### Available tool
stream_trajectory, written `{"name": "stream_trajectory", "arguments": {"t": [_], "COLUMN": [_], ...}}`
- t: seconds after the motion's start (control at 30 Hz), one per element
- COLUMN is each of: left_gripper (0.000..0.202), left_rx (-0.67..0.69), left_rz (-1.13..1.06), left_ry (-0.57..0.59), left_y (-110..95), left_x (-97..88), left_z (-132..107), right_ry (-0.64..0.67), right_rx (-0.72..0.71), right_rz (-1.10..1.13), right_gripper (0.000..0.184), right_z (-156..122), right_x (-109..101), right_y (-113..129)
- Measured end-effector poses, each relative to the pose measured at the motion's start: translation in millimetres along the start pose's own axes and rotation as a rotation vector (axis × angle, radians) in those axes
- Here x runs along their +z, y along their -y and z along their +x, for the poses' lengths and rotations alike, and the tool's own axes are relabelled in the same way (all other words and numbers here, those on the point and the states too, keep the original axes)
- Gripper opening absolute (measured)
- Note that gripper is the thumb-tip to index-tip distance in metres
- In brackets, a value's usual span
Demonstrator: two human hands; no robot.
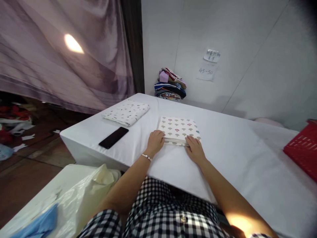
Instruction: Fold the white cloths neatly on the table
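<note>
A folded white cloth printed with small grey, red and blue motifs lies on the white-covered table in front of me. Its stacked layers show along the near edge. My left hand grips the near left corner, fingers curled over the top and the bracelet on that wrist visible. At the near right corner, my right hand has its fingers on top and its thumb against the layered edge. A second folded cloth, white with small dark marks, rests farther left, apart from both hands.
A black phone lies left of my left hand. Behind the table is a pile of folded fabrics by the wall. A red plastic basket stands at the right. Clear plastic and blue cloth lie on a lower surface at left.
</note>
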State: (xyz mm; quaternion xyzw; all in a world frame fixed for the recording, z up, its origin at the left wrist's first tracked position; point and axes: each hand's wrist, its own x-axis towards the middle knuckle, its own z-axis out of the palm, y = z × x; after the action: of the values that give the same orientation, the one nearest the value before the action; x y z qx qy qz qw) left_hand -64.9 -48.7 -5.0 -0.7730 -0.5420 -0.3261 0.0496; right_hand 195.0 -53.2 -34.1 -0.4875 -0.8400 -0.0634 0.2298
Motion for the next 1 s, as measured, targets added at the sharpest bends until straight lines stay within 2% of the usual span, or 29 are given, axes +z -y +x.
{"name": "stream_trajectory", "arguments": {"t": [0.2,0.33,0.5,0.73,1.0], "left_gripper": [0.016,0.018,0.025,0.012,0.008], "left_rx": [0.037,0.021,0.089,0.095,0.077], "left_rz": [0.038,0.023,-0.002,0.046,0.076], "left_ry": [0.092,0.076,0.067,0.068,0.047], "left_y": [2.0,3.4,1.1,-7.8,-0.3], "left_x": [-1.6,-0.2,3.3,7.0,5.5], "left_z": [-5.2,-7.4,-8.2,-1.2,-3.4], "right_ry": [-0.003,-0.013,-0.021,-0.016,-0.003], "right_rx": [-0.009,-0.014,-0.017,-0.009,-0.01], "right_rz": [0.012,0.011,0.024,0.027,0.036], "right_gripper": [0.046,0.047,0.049,0.048,0.049], "right_z": [0.2,-0.2,-0.1,1.3,0.5], "right_x": [0.6,1.9,3.2,2.0,2.0], "right_y": [-2.3,-3.4,-4.0,-2.7,-3.6]}}
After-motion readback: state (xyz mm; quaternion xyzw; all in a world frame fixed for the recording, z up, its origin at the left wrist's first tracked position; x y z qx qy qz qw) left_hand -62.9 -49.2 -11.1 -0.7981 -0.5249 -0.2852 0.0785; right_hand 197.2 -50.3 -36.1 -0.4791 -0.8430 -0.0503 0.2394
